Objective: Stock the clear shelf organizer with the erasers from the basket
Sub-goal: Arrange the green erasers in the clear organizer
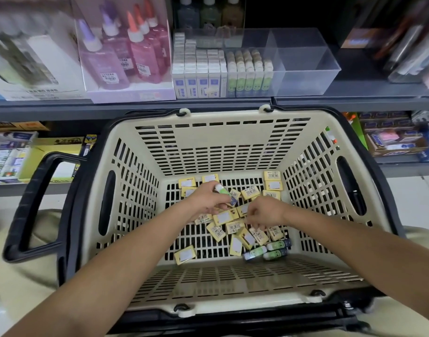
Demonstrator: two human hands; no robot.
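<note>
A beige slotted basket (233,152) sits in front of me with several yellow erasers (223,217) and three green erasers (267,250) on its floor. My left hand (206,199) is down inside it and grips green erasers (224,192) with dark ends. My right hand (264,212) reaches among the yellow erasers with its fingers curled down; what they hold is hidden. On the shelf above stands the clear shelf organizer (303,69). Its left sections hold white-blue erasers (199,76) and green erasers (250,74). Its right section holds nothing.
Black basket handles (31,205) fold out to the left and right. Pink and purple glue bottles (126,54) in a display box stand left of the organizer. Boxed stationery fills the lower shelves on both sides.
</note>
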